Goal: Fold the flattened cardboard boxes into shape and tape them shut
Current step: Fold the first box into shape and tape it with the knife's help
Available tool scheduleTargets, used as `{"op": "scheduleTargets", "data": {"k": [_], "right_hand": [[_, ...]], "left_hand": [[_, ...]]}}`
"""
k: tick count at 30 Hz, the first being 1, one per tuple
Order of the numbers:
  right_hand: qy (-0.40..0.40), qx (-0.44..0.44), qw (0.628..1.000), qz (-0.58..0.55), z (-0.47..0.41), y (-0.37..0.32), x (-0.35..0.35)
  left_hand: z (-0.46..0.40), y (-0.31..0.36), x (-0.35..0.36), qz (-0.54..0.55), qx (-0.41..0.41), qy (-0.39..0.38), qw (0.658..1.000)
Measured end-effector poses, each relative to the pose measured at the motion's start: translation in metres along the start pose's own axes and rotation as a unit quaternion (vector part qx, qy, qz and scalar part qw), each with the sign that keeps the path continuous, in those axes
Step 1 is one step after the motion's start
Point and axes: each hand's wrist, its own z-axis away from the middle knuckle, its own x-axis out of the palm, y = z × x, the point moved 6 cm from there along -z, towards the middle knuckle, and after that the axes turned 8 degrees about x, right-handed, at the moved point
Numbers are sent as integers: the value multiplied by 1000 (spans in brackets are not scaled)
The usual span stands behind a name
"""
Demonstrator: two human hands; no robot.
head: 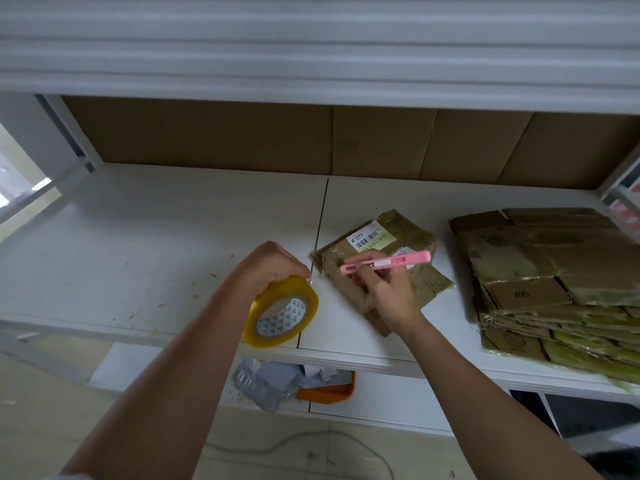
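A yellow tape roll [281, 312] is gripped from above by the left hand [268, 263], fingers curled round its rim, over the white bench [138, 237]. A pink utility knife [385, 262] is pinched by the right hand [386, 292], which is held over a taped cardboard box [381, 261] bearing a barcode label [371, 239]. A stack of flattened cardboard boxes [554, 278] is seen just right of it. Below the bench edge, grey plastic bags [265, 379] are piled in an orange bin [329, 391].
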Motion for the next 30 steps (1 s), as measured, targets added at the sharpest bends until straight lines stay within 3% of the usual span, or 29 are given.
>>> {"op": "scheduleTargets", "data": {"k": [2,6,9,15,19,24,30], "right_hand": [[7,0,1000,-6,1,-3,1],[-39,-34,984,169,2,-5,17],[-51,-44,976,206,4,-5,21],[23,40,999,-15,-1,1,2],[27,27,999,-11,-2,0,6],[79,43,985,-148,-7,8,-6],[52,18,988,-145,-8,11,-5]], "left_hand": [[1,1,0,5,5,-1,1000],[5,3,-1,-2,11,4,1000],[8,3,-3,9,15,6,1000],[15,5,-3,33,23,3,999],[18,6,-3,39,23,5,999],[19,3,-5,37,22,5,999],[21,-3,-8,65,35,13,997]]}}
